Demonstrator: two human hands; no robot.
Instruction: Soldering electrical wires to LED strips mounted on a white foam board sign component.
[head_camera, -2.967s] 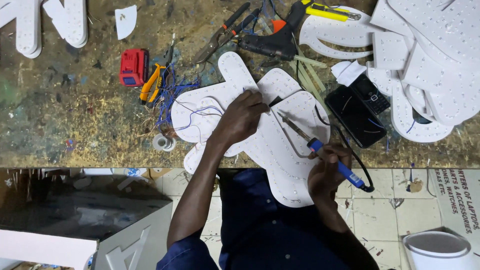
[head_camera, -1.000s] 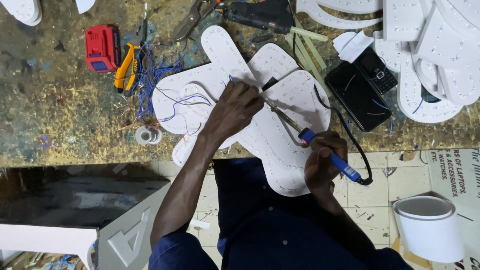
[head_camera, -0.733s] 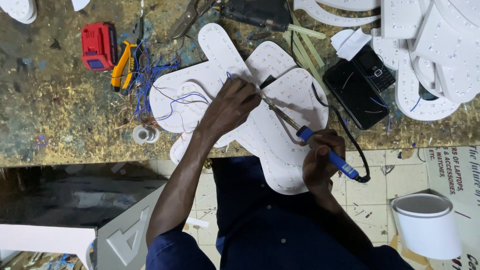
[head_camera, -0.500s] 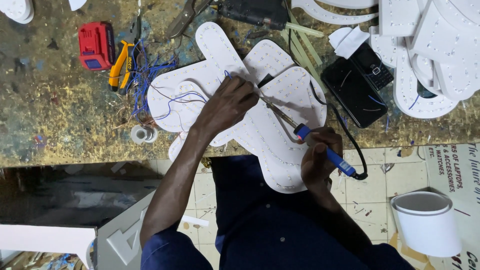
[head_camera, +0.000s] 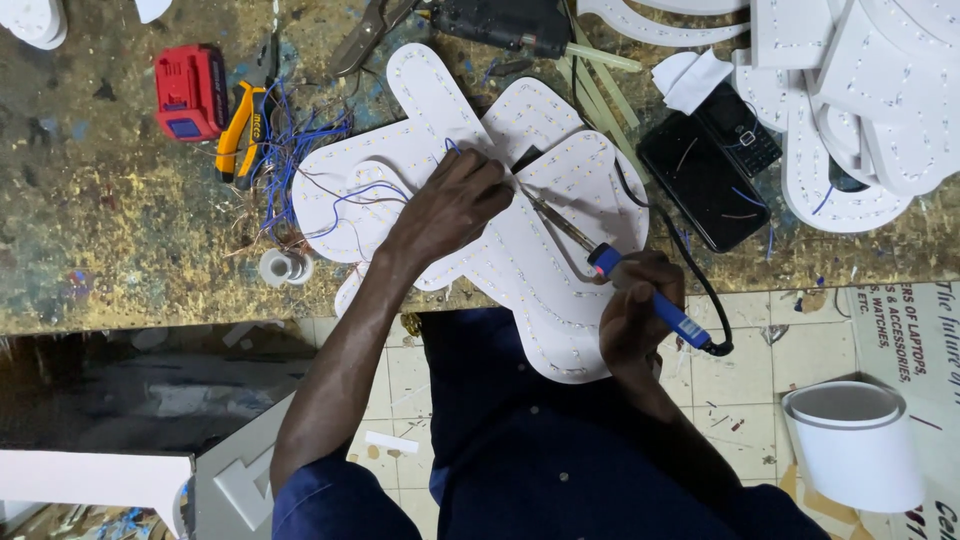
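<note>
- My left hand (head_camera: 455, 205) lies on the white sign panel (head_camera: 520, 250), fingers curled together and pinching down where a thin blue wire (head_camera: 350, 200) reaches the rows of small lights; I judge this keeps the wire end steady at the joint.
- My right hand (head_camera: 640, 315) is closed around the blue handle of the soldering iron (head_camera: 610, 270), gripped like a pen, so its metal tip slants up and to the left towards my left fingertips.
- The panel sits flat on the worn workbench (head_camera: 100, 220), its lower end hanging over the bench edge towards my body, which brings the working spot close to me.
- The iron's black cord (head_camera: 690, 270) loops off to the right of the panel, clear of the lights.
- Loose blue wire tangles at the panel's left edge, beside the yellow-handled pliers (head_camera: 235, 135) and a red battery pack (head_camera: 190, 90); a small roll (head_camera: 283, 267) lies near the bench edge, all within my left hand's reach.
- 2 black phones (head_camera: 710, 160) lie just right of the panel, well away from the hot tip.
- More white panels (head_camera: 860, 110) are stacked at the far right.
- A white roll (head_camera: 855, 445) stands on end on the tiled floor; I cannot tell what, if anything, is inside it.
</note>
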